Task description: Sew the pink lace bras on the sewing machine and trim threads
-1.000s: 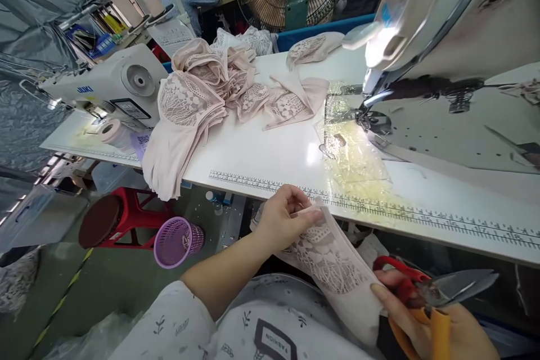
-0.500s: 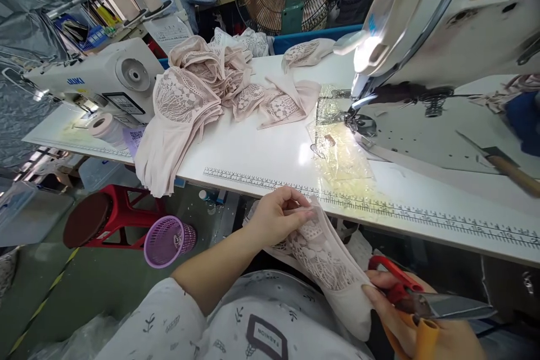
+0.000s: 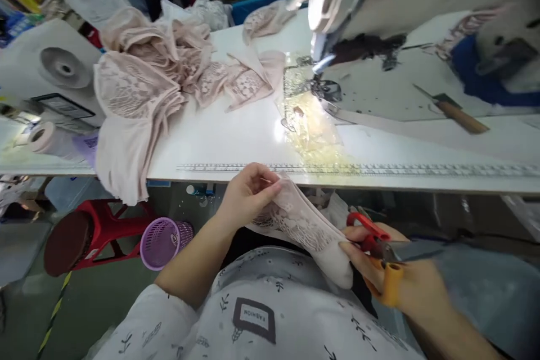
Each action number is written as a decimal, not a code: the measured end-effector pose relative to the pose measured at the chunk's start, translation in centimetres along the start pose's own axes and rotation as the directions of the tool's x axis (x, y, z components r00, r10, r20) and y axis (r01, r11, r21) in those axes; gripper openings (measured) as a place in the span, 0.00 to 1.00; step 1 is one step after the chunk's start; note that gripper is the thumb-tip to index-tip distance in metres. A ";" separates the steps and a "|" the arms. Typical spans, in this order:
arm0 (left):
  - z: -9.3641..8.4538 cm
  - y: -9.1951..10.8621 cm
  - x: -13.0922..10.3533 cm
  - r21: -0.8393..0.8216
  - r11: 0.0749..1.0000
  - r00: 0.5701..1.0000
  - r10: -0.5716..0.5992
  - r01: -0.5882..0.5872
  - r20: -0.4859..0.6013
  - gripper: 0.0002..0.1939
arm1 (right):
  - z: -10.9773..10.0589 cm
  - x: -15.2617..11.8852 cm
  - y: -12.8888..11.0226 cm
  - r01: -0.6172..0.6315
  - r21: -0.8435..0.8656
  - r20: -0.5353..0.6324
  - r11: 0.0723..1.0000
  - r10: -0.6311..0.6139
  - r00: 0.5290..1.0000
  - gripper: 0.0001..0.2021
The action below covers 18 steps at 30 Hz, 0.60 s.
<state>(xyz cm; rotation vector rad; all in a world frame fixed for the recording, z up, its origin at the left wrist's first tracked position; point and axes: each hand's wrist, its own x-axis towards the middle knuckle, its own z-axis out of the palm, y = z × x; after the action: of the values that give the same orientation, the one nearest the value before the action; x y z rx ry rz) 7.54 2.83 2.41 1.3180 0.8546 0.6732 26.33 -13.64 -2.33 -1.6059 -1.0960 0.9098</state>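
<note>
Left hand (image 3: 247, 197) pinches the lace piece (image 3: 301, 224) at its far end; right hand (image 3: 415, 286) clamps its near end plus scissors (image 3: 385, 252), by the table's (image 3: 223, 143) near edge. It's off the sewing machine (image 3: 375, 3); finished or not, can't tell. A similar pile (image 3: 130, 87) lies left.

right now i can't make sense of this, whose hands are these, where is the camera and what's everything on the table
The camera sits on a person's head, looking forward and down, so these are that person's own bare hands. The left hand pinches one end of a pale lace piece; the right hand grips the other end and also holds scissors with red and orange handles. Beyond them, the white table carries a heap of similar lace pieces, a printed ruler along its front edge, a wooden-handled tool and, at right, a sewing machine.
</note>
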 end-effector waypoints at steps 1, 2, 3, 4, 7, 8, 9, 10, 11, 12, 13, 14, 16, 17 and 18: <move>0.0 0.0 0.0 0.039 0.999 1.000 0.025 -0.024 -0.010 0.12 | 0.0 0.1 -0.4 0.012 -0.010 -0.009 1.000 -0.012 1.000 0.07; -0.1 0.0 0.0 0.070 0.997 0.999 0.045 -0.044 -0.013 0.11 | 0.0 0.3 -0.7 0.038 -0.027 -0.014 0.999 -0.038 0.999 0.06; -0.1 -0.1 0.1 0.091 0.994 0.998 0.057 -0.056 -0.010 0.10 | 0.0 0.4 -1.0 0.068 -0.050 -0.016 0.996 -0.069 0.997 0.04; -0.1 -0.2 0.1 0.104 0.993 0.998 0.061 -0.060 -0.010 0.10 | 0.0 0.6 -1.2 0.097 -0.075 -0.019 0.992 -0.099 0.995 0.03; -0.1 -0.3 0.2 0.113 0.993 0.999 0.044 -0.041 -0.026 0.10 | 0.0 0.7 -1.6 0.141 -0.119 -0.050 0.983 -0.148 0.988 0.02; -0.1 -0.4 0.2 0.112 0.993 0.999 0.039 -0.036 -0.025 0.11 | 0.0 0.7 -1.6 0.146 -0.124 -0.061 0.981 -0.155 0.986 0.02; -0.2 -0.3 0.2 0.112 0.993 0.999 0.041 -0.039 -0.014 0.10 | 0.0 0.7 -1.7 0.152 -0.134 -0.065 0.979 -0.161 0.985 0.02; -0.2 -0.3 0.2 0.114 0.992 0.999 0.051 -0.051 0.006 0.10 | 0.0 0.7 -1.7 0.161 -0.147 -0.068 0.976 -0.172 0.983 0.02; -0.2 -0.2 0.2 0.116 0.991 0.998 0.063 -0.066 0.031 0.09 | 0.0 0.7 -1.8 0.170 -0.162 -0.069 0.972 -0.183 0.981 0.03; -0.3 0.0 0.2 0.115 0.990 0.996 0.075 -0.081 0.053 0.08 | 0.0 0.7 -1.9 0.180 -0.178 -0.072 0.967 -0.195 0.978 0.03; -0.3 0.1 0.2 0.113 0.989 0.994 0.086 -0.092 0.063 0.07 | -0.1 0.7 -1.9 0.190 -0.194 -0.075 0.962 -0.208 0.975 0.03; -0.3 0.3 0.1 0.113 0.989 0.994 0.090 -0.097 0.062 0.07 | -0.1 0.7 -1.9 0.199 -0.206 -0.073 0.958 -0.218 0.973 0.03; -0.3 0.6 0.0 0.120 0.989 0.996 0.085 -0.089 0.037 0.07 | -0.2 0.7 -2.0 0.216 -0.211 -0.067 0.953 -0.235 0.970 0.02; -0.4 0.7 -0.1 0.123 0.989 0.997 0.078 -0.080 0.027 0.07 | -0.2 0.7 -2.0 0.221 -0.210 -0.064 0.952 -0.238 0.969 0.02; -0.4 0.7 -0.1 0.124 0.990 0.997 0.069 -0.071 0.024 0.08 | -0.2 0.7 -2.0 0.226 -0.207 -0.061 0.952 -0.243 0.968 0.03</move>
<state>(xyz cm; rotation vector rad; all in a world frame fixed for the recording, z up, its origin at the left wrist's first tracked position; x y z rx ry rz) 7.20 3.04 3.12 1.4705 0.8489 0.6690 26.25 -12.74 -0.39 -1.6153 -1.3180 0.5836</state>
